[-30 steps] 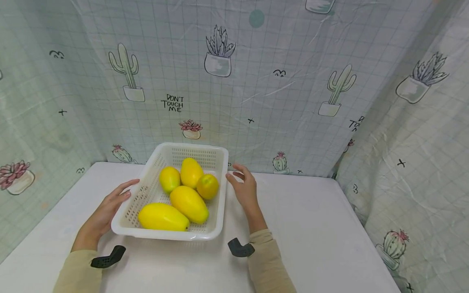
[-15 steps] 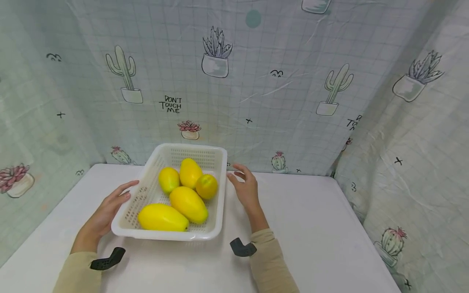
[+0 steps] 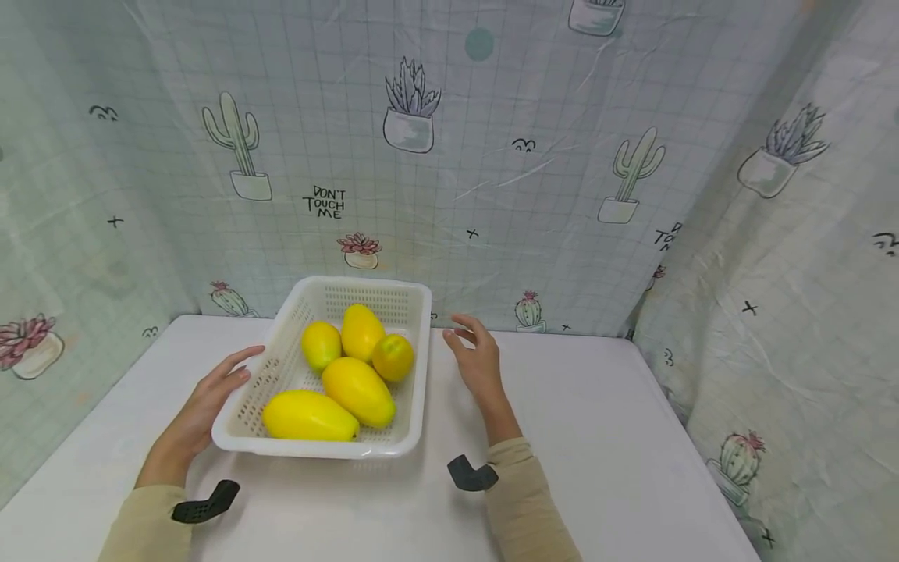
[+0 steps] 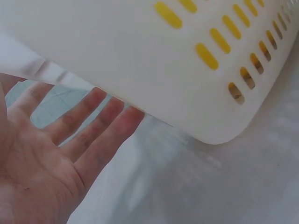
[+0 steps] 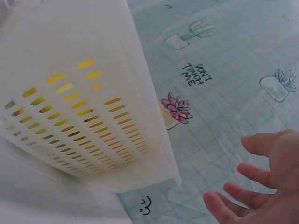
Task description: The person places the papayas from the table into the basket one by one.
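A white plastic basket (image 3: pixel 316 446) with slotted walls stands on the table, holding several smooth yellow fruits. At the front are a long mango-like fruit (image 3: pixel 309 415) and another like it (image 3: pixel 360 392) with a greenish tip; smaller rounded ones, one of them a yellow fruit (image 3: pixel 393 357), sit behind. My left hand (image 3: pixel 211 402) rests against the basket's left side; in the left wrist view its fairly straight fingers (image 4: pixel 93 135) reach the basket's edge. To the right of the basket, my right hand (image 3: pixel 480 363) hovers apart from it, fingers loosely bent and holding nothing.
The white table (image 3: pixel 597 437) extends to the right and in front of the basket. A grid-patterned cloth (image 3: pixel 449 179) printed with cacti hangs behind and at both sides. A black wrist mount (image 3: pixel 206 502) juts from the left sleeve, another wrist mount (image 3: pixel 470 474) from the right.
My right hand has drawn away from the basket's right rim, widening the gap slightly. The left hand stays at the basket's left side, and the fruits lie as before.
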Tool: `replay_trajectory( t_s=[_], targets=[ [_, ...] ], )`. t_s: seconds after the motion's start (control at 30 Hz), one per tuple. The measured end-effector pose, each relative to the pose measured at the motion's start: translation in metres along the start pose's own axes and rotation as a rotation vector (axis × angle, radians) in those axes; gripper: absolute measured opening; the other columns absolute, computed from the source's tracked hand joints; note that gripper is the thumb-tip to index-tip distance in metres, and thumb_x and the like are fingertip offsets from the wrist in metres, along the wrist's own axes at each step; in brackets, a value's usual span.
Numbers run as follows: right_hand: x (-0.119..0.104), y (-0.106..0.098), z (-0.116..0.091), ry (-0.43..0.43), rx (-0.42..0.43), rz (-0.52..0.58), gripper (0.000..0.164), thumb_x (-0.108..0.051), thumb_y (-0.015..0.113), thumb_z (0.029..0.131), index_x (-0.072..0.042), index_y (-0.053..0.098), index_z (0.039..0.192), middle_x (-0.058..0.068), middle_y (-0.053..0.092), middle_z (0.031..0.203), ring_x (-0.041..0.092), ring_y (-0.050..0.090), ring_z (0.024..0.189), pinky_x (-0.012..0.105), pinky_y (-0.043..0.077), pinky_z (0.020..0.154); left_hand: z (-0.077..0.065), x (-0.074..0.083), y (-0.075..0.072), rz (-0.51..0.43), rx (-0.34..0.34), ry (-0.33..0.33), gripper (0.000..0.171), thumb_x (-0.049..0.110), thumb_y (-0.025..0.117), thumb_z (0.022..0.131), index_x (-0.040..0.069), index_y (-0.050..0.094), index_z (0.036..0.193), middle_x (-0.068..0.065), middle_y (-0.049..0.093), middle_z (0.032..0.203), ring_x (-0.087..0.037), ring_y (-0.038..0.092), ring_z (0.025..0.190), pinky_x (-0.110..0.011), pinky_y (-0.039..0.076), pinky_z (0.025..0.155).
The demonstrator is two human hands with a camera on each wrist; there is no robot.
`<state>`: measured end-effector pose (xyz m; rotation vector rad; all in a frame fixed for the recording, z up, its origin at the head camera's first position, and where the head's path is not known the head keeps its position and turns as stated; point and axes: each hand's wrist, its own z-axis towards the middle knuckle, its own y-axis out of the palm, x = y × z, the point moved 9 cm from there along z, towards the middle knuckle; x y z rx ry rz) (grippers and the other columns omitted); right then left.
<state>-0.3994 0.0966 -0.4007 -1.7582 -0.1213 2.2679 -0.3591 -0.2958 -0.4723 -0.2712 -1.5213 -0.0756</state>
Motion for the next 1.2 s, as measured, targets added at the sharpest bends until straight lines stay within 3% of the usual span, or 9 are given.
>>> replay_trajectory(
  t_s=[0.23, 0.77, 0.87, 1.03, 1.2],
  targets=[
    [0.003, -0.007, 0.003, -0.017, 0.01, -0.001, 0.035, -0.028, 0.063, 0.086, -0.018, 0.058, 0.119, -0.001, 0.055, 0.126, 0.027, 0.054, 0.116, 0.044, 0.047, 0.09, 0.008, -0.005, 0.001, 0.046, 0.019, -0.029, 0.05, 0.037, 0.035, 0.098, 0.032, 0.019, 0.145, 0.012, 0.04, 0.136, -0.003, 0.06, 0.102, -0.033, 0.055, 0.077],
    [0.008, -0.02, 0.003, 0.003, 0.006, -0.075, 0.032, -0.031, 0.062, 0.086, -0.021, 0.058, 0.117, -0.001, 0.056, 0.125, 0.026, 0.053, 0.117, 0.044, 0.047, 0.091, 0.018, -0.011, 0.007, 0.134, 0.034, -0.041, 0.05, 0.043, 0.034, 0.097, 0.037, 0.019, 0.144, -0.01, 0.024, 0.15, 0.002, 0.056, 0.101, -0.031, 0.055, 0.078],
    [0.007, -0.019, 0.003, -0.002, 0.002, -0.091, 0.033, -0.03, 0.062, 0.086, -0.02, 0.058, 0.117, -0.001, 0.055, 0.125, 0.025, 0.054, 0.117, 0.043, 0.047, 0.09, 0.019, -0.011, 0.004, 0.21, 0.063, -0.052, 0.05, 0.048, 0.033, 0.096, 0.039, 0.02, 0.143, -0.013, 0.022, 0.15, -0.007, 0.052, 0.111, -0.033, 0.053, 0.082],
    [0.004, -0.02, 0.001, -0.021, -0.001, -0.125, 0.034, -0.031, 0.062, 0.086, -0.019, 0.057, 0.118, -0.001, 0.056, 0.125, 0.024, 0.054, 0.117, 0.04, 0.049, 0.09, 0.02, -0.009, 0.0, 0.31, 0.096, -0.073, 0.054, 0.053, 0.037, 0.092, 0.043, 0.019, 0.142, -0.014, 0.015, 0.152, -0.038, 0.03, 0.131, -0.058, 0.039, 0.096],
    [0.002, -0.023, -0.003, -0.03, -0.011, -0.14, 0.036, -0.029, 0.061, 0.087, -0.018, 0.056, 0.12, 0.0, 0.055, 0.126, 0.024, 0.053, 0.117, 0.04, 0.049, 0.09, 0.022, 0.005, 0.006, 0.364, 0.082, -0.042, 0.058, 0.047, 0.044, 0.092, 0.039, 0.018, 0.144, -0.01, 0.01, 0.154, -0.044, 0.012, 0.137, -0.07, 0.025, 0.095]
  ],
)
